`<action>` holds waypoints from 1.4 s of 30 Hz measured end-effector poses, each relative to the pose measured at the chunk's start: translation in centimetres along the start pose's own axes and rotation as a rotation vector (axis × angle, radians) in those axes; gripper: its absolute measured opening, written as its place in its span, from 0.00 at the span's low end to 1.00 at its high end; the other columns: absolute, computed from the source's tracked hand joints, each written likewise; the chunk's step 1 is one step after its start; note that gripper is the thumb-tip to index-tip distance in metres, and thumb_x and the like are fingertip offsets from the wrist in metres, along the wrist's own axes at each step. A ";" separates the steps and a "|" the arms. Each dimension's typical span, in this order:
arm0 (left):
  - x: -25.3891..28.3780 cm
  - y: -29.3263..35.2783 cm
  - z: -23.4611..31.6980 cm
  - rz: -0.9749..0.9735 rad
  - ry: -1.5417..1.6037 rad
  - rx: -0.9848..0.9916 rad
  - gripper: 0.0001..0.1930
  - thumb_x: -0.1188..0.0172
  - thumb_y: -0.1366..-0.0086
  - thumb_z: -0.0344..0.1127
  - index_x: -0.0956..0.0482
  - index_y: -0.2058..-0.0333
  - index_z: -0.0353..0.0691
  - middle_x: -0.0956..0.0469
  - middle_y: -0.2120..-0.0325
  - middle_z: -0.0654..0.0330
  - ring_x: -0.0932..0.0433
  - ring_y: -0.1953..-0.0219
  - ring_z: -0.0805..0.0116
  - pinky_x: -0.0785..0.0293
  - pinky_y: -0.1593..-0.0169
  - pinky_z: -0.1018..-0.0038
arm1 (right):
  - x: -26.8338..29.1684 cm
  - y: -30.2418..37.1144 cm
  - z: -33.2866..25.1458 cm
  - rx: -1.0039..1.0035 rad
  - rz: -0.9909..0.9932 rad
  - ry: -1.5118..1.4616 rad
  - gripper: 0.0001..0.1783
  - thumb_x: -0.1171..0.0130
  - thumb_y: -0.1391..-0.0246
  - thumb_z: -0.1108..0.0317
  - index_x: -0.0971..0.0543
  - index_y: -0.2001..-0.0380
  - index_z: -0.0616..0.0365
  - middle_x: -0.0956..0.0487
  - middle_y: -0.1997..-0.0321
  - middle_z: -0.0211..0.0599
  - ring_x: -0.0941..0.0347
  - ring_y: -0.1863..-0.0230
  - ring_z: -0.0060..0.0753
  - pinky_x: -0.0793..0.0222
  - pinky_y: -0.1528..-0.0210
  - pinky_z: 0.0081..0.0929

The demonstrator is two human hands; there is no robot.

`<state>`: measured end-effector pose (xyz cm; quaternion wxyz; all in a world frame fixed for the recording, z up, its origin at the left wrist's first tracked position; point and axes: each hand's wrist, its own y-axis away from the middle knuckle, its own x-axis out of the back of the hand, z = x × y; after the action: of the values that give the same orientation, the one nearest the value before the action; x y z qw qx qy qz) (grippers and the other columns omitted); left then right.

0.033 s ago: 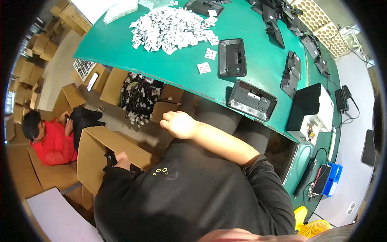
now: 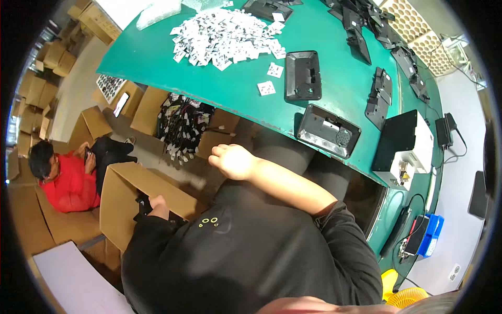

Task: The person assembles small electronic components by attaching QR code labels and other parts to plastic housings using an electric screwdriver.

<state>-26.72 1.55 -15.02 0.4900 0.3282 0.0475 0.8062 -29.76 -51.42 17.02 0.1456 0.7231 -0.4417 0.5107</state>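
My left hand [image 2: 159, 206] reaches down into an open cardboard box [image 2: 116, 194] at my left side. Its fingers are bent beside dark parts [image 2: 142, 205] in the box, and the fingertips are hidden. In front of my body my right hand [image 2: 233, 161] hangs short of the table edge, its fingers curled in with nothing showing between them. Nearest to it on the green table [image 2: 251, 86] are two black plastic housings, one lying at the front edge [image 2: 328, 131] and one [image 2: 303, 76] behind it. Square white cards [image 2: 266, 88] lie left of them.
A large heap of white cards [image 2: 225, 39] covers the far left of the table. More black housings [image 2: 379, 97] and a black-and-white device [image 2: 402, 146] stand right. Bundled black cables [image 2: 183, 125] sit below the table edge. A person in red [image 2: 70, 180] sits at left.
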 end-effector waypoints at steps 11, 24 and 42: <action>-0.5 5.7 2.4 0.168 -1.237 -0.205 0.15 0.55 0.37 0.34 0.21 0.57 0.42 0.21 0.56 0.57 0.21 0.55 0.62 0.25 0.54 0.67 | -0.6 -1.1 -0.9 -0.050 -0.021 0.015 0.05 0.47 0.58 0.72 0.28 0.74 0.57 0.28 0.71 0.44 0.27 0.65 0.49 0.29 0.66 0.42; -5.2 22.4 2.1 0.108 -0.270 0.019 0.25 0.45 0.43 0.38 0.38 0.49 0.36 0.23 0.65 0.38 0.23 0.59 0.42 0.28 0.57 0.56 | -2.0 -1.8 -1.0 -0.047 -0.304 -0.100 0.11 0.47 0.63 0.80 0.25 0.71 0.58 0.27 0.71 0.43 0.27 0.65 0.49 0.30 0.62 0.40; -7.2 25.8 7.3 0.053 -0.296 0.114 0.23 0.47 0.42 0.33 0.36 0.47 0.39 0.25 0.58 0.42 0.26 0.53 0.45 0.29 0.52 0.58 | -1.8 -1.8 -1.8 -0.049 -0.299 -0.078 0.12 0.47 0.64 0.79 0.25 0.71 0.57 0.27 0.70 0.42 0.27 0.64 0.49 0.30 0.61 0.40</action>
<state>-39.94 -19.42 -2.52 0.4507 0.4719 0.0117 0.7576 -29.56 -48.32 16.71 0.2205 0.7962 -0.3467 0.4440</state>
